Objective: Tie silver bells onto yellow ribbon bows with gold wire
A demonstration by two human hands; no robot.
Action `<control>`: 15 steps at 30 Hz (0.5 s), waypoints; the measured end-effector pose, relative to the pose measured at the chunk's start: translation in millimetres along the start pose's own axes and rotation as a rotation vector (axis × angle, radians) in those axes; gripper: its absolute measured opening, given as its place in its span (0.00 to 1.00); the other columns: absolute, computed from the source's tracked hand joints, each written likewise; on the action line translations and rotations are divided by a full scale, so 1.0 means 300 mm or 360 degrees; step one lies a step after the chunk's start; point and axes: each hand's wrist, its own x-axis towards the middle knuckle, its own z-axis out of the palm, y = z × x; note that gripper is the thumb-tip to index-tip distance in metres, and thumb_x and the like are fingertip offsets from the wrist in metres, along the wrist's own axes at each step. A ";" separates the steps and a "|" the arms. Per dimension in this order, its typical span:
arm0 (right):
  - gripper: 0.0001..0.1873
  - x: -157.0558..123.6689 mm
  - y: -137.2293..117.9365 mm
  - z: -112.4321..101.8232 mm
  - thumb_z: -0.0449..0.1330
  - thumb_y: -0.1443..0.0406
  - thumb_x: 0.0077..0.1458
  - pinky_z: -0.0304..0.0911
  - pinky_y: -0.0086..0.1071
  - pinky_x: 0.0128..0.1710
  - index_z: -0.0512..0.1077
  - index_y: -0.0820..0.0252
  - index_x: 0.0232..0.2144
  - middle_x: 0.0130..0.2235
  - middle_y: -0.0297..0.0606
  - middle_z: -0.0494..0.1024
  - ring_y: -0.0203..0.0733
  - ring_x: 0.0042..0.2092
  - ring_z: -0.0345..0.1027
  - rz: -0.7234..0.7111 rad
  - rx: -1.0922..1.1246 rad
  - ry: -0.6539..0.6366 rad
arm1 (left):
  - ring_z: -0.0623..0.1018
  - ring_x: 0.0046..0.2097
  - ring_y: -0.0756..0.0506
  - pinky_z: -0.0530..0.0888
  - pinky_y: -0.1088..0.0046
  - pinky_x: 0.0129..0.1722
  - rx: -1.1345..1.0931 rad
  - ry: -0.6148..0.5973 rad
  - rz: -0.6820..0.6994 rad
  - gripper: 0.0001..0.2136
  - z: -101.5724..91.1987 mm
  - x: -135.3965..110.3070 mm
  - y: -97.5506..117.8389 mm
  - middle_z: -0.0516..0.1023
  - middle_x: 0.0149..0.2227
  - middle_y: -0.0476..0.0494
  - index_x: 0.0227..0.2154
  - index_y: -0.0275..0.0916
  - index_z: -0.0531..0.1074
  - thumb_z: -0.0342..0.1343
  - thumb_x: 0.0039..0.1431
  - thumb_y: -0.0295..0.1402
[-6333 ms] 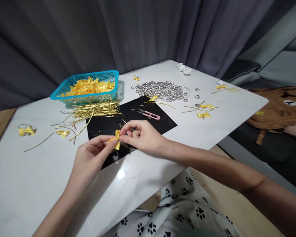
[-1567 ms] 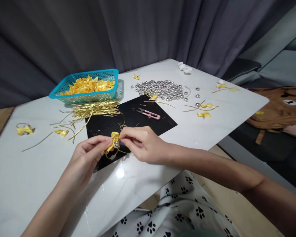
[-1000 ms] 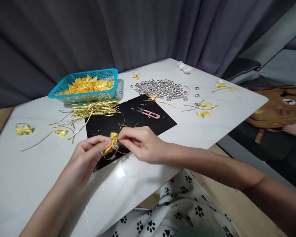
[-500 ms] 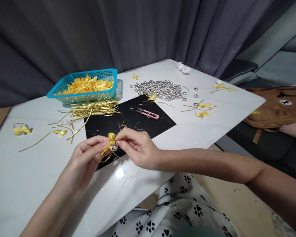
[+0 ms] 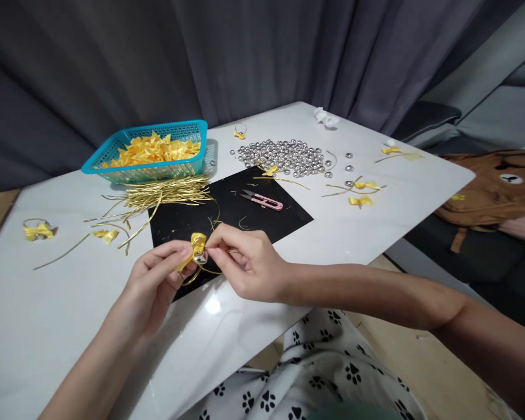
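Observation:
Over the near edge of a black sheet (image 5: 175, 219), my left hand (image 5: 151, 280) pinches a yellow ribbon bow (image 5: 198, 240) between thumb and fingertips. A small silver bell (image 5: 200, 256) sits against the bow's lower side, and a loop of gold cord (image 5: 191, 281) hangs beneath. My right hand (image 5: 245, 262) is closed at the bow's right side, thumb and forefinger pinched on the gold cord there. The exact wrap of the cord is partly hidden by my fingers. Pink thread snips (image 5: 266, 202) lie on the black sheet beyond my hands.
A blue basket (image 5: 203, 140) of yellow bows stands at the back left, with a bundle of gold cords (image 5: 170, 192) before it. Several silver bells (image 5: 284, 157) are heaped at the back. Loose bows (image 5: 361, 200) lie right, and a corded bow (image 5: 39, 231) left.
My right hand has shifted slightly right, away from the bow, its fingers still pinched. The bow has turned slightly in my left hand.

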 end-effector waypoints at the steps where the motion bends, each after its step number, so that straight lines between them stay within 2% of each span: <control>1: 0.06 0.000 0.001 -0.001 0.49 0.74 0.56 0.50 0.20 0.23 0.61 0.62 0.28 0.21 0.25 0.55 0.25 0.22 0.48 0.0002 -0.0013 -0.0012 | 0.67 0.23 0.55 0.64 0.86 0.22 -0.0012 -0.0001 -0.0008 0.10 0.002 0.000 0.001 0.70 0.19 0.51 0.18 0.36 0.77 0.70 0.31 0.34; 5: 0.05 0.000 0.005 -0.003 0.49 0.73 0.56 0.50 0.21 0.23 0.62 0.62 0.29 0.21 0.25 0.56 0.25 0.21 0.48 0.0038 -0.0051 -0.0058 | 0.66 0.22 0.56 0.64 0.85 0.22 -0.0052 0.0003 -0.0030 0.10 0.005 -0.001 0.002 0.70 0.19 0.52 0.18 0.36 0.77 0.70 0.29 0.33; 15: 0.05 -0.003 0.006 -0.002 0.50 0.73 0.57 0.50 0.20 0.23 0.62 0.62 0.29 0.21 0.25 0.56 0.25 0.22 0.49 0.0042 -0.0003 -0.0021 | 0.68 0.24 0.55 0.66 0.85 0.24 -0.0051 0.0021 -0.0007 0.10 -0.003 0.003 -0.003 0.71 0.20 0.50 0.17 0.36 0.77 0.70 0.30 0.34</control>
